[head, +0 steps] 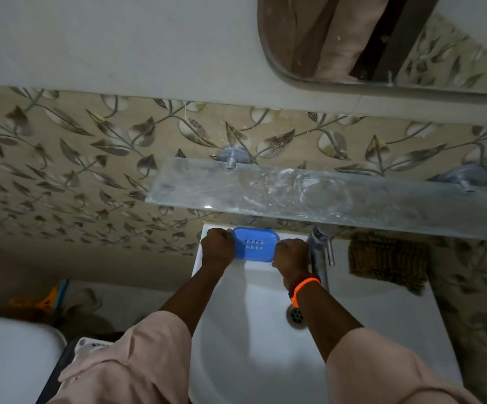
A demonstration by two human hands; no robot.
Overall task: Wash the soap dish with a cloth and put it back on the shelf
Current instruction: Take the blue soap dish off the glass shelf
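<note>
Arms stretch forward from my rolled pink sleeves, both reaching to the far rim of the white sink (pixel 382 330). My left hand (pixel 217 248) curls over the left end of the blue soap dish (pixel 255 247), knuckles up, wrist straight. My right hand (pixel 290 255) closes on the dish's right end in the same way, so I hold it between the two hands, level, open side up with its drain slots showing. It sits over the sink's far left edge, below the near edge of the glass shelf (pixel 236 193); whether it rests on the rim I cannot tell. An orange band (pixel 303 288) circles my right wrist. Just right of that hand stands the chrome tap (pixel 321 252). Farther right, a brown cloth (pixel 388 260) lies on the sink's far right corner, well apart from both hands.
</note>
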